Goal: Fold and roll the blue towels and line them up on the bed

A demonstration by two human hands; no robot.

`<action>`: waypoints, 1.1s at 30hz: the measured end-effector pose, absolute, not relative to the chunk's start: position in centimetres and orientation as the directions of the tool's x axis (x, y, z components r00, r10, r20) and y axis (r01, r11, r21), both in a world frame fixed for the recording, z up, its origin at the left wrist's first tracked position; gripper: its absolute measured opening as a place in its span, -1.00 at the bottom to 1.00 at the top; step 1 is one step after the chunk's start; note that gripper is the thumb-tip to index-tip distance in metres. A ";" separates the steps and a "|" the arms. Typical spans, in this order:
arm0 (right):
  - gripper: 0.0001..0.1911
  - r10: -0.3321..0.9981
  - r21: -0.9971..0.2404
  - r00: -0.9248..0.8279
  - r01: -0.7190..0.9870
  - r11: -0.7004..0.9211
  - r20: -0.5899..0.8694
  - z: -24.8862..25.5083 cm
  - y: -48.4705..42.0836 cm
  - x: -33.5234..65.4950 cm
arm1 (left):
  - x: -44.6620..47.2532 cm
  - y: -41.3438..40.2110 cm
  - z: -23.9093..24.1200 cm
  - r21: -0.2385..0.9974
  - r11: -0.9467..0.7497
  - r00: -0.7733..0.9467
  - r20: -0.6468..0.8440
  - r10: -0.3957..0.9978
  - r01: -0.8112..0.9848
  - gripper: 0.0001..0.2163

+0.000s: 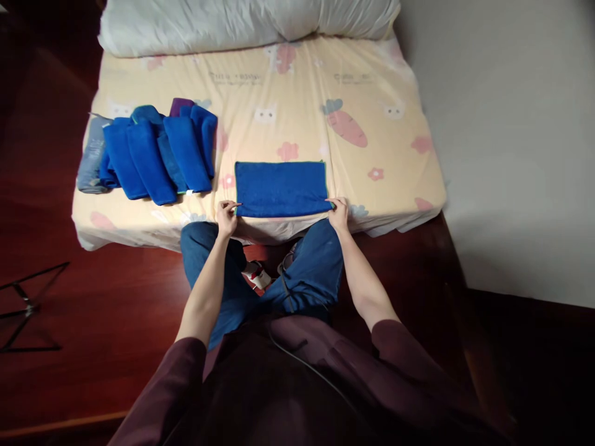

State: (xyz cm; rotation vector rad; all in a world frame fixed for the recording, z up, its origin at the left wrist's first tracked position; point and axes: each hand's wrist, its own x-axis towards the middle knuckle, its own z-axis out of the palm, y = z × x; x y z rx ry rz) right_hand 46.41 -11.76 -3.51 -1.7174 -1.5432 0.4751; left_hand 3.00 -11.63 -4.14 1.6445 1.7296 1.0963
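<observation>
A blue towel [281, 186] with green edging lies flat as a wide rectangle near the bed's front edge. My left hand [227, 217] pinches its near left corner between thumb and fingers. At the near right corner, my right hand [339, 212] is closed on the cloth in the same way. The towel's near edge looks slightly rolled or creased between the hands. To the left lies a heap of folded blue towels [160, 152], several of them overlapping, with a purple cloth [181, 106] showing behind.
The bed [390, 176] has a yellow sheet with carrots and flowers. A pale rolled quilt [242, 25] lies across its far end. A grey-blue rolled item [93, 158] sits at the left edge. A wall [511, 155] stands right, and a black stand [28, 308] is on the floor.
</observation>
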 end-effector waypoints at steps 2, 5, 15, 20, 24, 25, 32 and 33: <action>-0.54 0.958 -0.733 0.202 0.680 0.014 0.205 -3.8 -11.6 46.5 | 3.0 -11.6 -4.1 0.815 -0.059 -0.142 0.171 0.975 0.577 -0.82; -0.65 0.950 -0.717 0.240 0.696 -0.024 0.201 -3.9 -11.5 46.6 | 3.1 -11.4 -4.0 0.806 -0.032 -0.161 0.157 0.974 0.591 -0.85; -0.75 0.916 -0.672 0.332 0.734 -0.100 0.226 -3.7 -11.4 46.2 | 3.5 -11.2 -4.4 0.785 0.057 -0.280 0.151 0.948 0.617 -0.82; -0.73 0.904 -0.678 0.376 0.720 -0.148 0.203 -3.7 -11.1 45.8 | 3.6 -11.1 -4.7 0.782 0.096 -0.315 0.133 0.940 0.616 -0.80; -0.69 0.895 -0.690 0.405 0.702 -0.175 0.185 -3.8 -11.0 45.7 | 3.7 -10.6 -4.7 0.783 0.140 -0.341 0.096 0.935 0.606 -0.76; -0.69 0.892 -0.693 0.412 0.699 -0.178 0.186 -3.8 -11.0 45.7 | 3.7 -10.5 -4.6 0.783 0.148 -0.342 0.088 0.935 0.605 -0.76; -0.69 0.871 -0.698 0.440 0.694 -0.177 0.217 -3.9 -10.8 45.6 | 3.8 -9.7 -4.7 0.791 0.157 -0.361 0.085 0.929 0.591 -0.69; -0.70 0.870 -0.698 0.442 0.694 -0.177 0.219 -3.9 -10.8 45.6 | 3.8 -9.5 -4.8 0.794 0.149 -0.363 0.096 0.927 0.590 -0.68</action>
